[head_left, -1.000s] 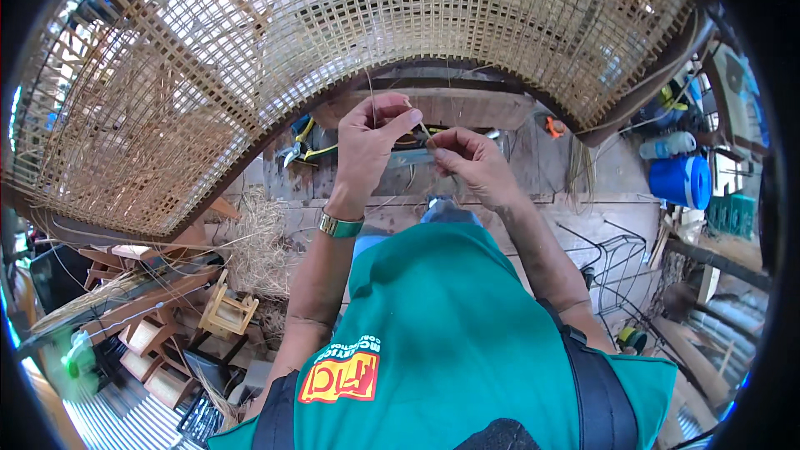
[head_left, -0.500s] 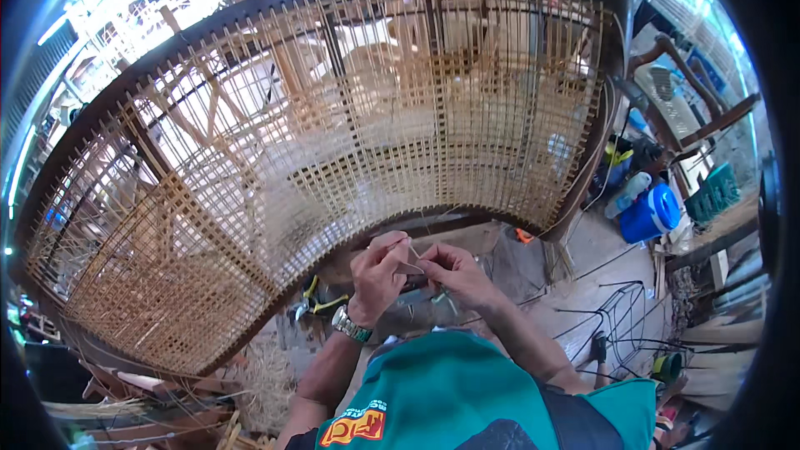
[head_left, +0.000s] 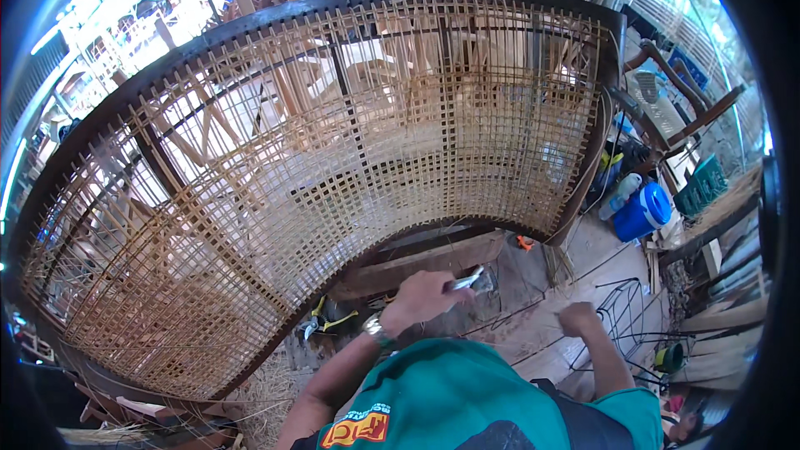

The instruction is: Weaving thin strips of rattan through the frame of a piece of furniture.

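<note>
A large curved frame (head_left: 250, 15) with a dark rim stands in front of me, filled with half-woven cane webbing (head_left: 400, 142). Just below its near inner edge is my left hand (head_left: 417, 300), with a watch on the wrist. Its fingers are closed on a small, shiny, silvery object (head_left: 467, 280) whose kind I cannot make out. Off to the right, my right hand (head_left: 577, 319) is closed and held apart from the frame, over the floor beside a thin black wire rack (head_left: 629, 317). Whether anything is inside its fingers is hidden.
Yellow-handled pliers (head_left: 321, 321) lie under the frame's near edge, beside a wooden beam (head_left: 417, 265). An orange item (head_left: 524, 242) is on the floor. At the right stand a blue cooler jug (head_left: 642, 212), a green crate (head_left: 702, 187) and a wooden chair frame (head_left: 683, 108).
My hands were close together, pinching a thin pale strip. Now they are apart: the right has swung out to the right and the left holds a silvery object. The view has shifted slightly.
</note>
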Action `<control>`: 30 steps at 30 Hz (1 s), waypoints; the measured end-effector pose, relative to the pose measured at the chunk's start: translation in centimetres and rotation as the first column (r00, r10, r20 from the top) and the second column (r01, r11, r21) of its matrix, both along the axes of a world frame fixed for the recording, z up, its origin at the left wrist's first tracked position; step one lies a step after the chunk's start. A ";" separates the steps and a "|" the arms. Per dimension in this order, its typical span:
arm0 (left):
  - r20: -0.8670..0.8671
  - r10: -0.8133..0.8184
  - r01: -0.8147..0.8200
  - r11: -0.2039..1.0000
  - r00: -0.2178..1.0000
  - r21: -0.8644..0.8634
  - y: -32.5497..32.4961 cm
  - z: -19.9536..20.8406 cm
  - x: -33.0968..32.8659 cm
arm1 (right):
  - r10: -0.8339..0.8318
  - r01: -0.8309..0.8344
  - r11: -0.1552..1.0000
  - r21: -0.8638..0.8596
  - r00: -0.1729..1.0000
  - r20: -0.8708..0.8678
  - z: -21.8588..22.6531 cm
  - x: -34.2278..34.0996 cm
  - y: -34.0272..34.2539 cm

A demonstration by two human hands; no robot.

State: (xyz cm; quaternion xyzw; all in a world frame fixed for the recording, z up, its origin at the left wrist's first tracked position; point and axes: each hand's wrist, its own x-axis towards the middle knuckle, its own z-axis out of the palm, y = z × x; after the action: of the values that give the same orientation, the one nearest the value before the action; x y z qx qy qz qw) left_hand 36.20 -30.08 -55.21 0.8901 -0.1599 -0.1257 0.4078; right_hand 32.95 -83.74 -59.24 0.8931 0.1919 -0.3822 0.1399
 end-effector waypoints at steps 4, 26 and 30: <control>-0.064 0.130 -0.143 0.939 0.989 -0.311 6.4 3.6 0.8 | -0.130 0.183 0.880 0.438 0.980 -0.149 0.7 2.6 -2.5; 0.607 0.445 -0.640 0.756 0.658 0.139 10.9 26.2 21.4 | -0.312 -0.378 0.017 0.926 0.878 0.364 30.3 48.5 36.4; 0.638 0.425 -0.640 0.756 0.642 0.140 9.1 24.4 25.0 | -0.376 -0.408 0.061 0.911 0.836 0.400 29.9 49.2 34.6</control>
State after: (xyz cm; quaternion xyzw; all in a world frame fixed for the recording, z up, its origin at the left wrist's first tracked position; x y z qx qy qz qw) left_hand 61.25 -20.99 -30.77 0.9493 0.0256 0.2475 0.1922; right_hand 82.17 -49.14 -29.31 0.8010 0.3610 0.1329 -0.4586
